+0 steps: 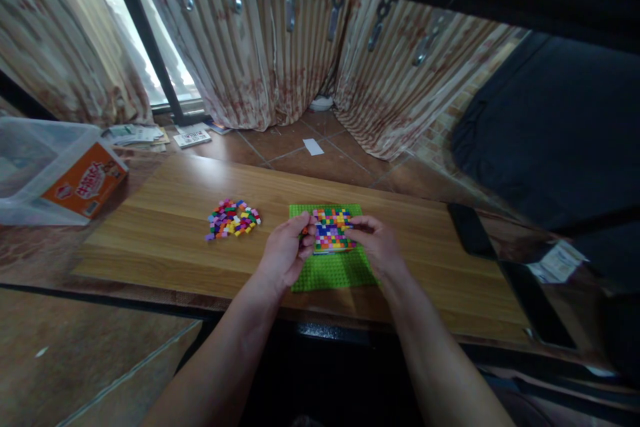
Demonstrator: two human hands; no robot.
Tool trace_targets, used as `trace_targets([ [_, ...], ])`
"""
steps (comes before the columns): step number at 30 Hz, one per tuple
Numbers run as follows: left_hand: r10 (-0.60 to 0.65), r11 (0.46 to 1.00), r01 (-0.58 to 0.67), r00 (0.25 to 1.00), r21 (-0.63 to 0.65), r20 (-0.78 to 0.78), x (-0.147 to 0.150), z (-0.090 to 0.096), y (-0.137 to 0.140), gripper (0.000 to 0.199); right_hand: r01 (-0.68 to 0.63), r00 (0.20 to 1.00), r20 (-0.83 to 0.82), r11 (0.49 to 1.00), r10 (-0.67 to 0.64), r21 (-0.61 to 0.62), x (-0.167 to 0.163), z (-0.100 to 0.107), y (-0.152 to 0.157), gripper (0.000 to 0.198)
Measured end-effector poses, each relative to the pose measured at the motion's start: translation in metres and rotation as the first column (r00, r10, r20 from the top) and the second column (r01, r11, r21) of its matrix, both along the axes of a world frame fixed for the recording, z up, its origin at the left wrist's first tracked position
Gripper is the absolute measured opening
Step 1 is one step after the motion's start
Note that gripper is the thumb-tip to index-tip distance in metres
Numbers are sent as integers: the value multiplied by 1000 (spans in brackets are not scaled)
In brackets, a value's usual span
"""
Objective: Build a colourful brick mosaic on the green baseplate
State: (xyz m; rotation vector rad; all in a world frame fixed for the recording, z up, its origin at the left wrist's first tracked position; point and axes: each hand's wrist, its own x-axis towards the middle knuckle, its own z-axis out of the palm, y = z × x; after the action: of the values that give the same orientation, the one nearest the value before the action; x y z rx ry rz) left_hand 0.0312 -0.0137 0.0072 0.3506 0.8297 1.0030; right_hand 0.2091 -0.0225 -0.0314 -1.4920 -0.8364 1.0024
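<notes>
A green studded baseplate (333, 273) lies on the wooden board, and a block of many-coloured small bricks (333, 232) is built up on it. My left hand (286, 247) is at the block's left edge, fingers curled around a few small toy bricks (303, 232) in orange and green. On the opposite side, my right hand (377, 243) has thumb and forefinger pinched at the block's right edge. Whether a brick is between those fingertips is too small to tell. Left of my hands is a loose heap of coloured bricks (233, 219).
The wooden board (165, 233) spans the low table. A clear plastic bin (45, 173) with an orange label stands at the left, near papers (135, 135). Two dark phone-like slabs (470, 230) lie at the right. A dark bar with hanging metal pieces crosses above.
</notes>
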Motion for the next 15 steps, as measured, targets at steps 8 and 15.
trace_targets([
  [8, 6, 1000, -6, 1000, -24, -2, 0, 1, 0, 17, 19, 978, -205, 999, -25, -31, -4, 0, 1, 33],
  [15, -17, 996, 21, 999, -92, 46, 1, 6, 0, 27, 17, 974, -224, 1000, -22, -26, -1, 4, -3, 42],
])
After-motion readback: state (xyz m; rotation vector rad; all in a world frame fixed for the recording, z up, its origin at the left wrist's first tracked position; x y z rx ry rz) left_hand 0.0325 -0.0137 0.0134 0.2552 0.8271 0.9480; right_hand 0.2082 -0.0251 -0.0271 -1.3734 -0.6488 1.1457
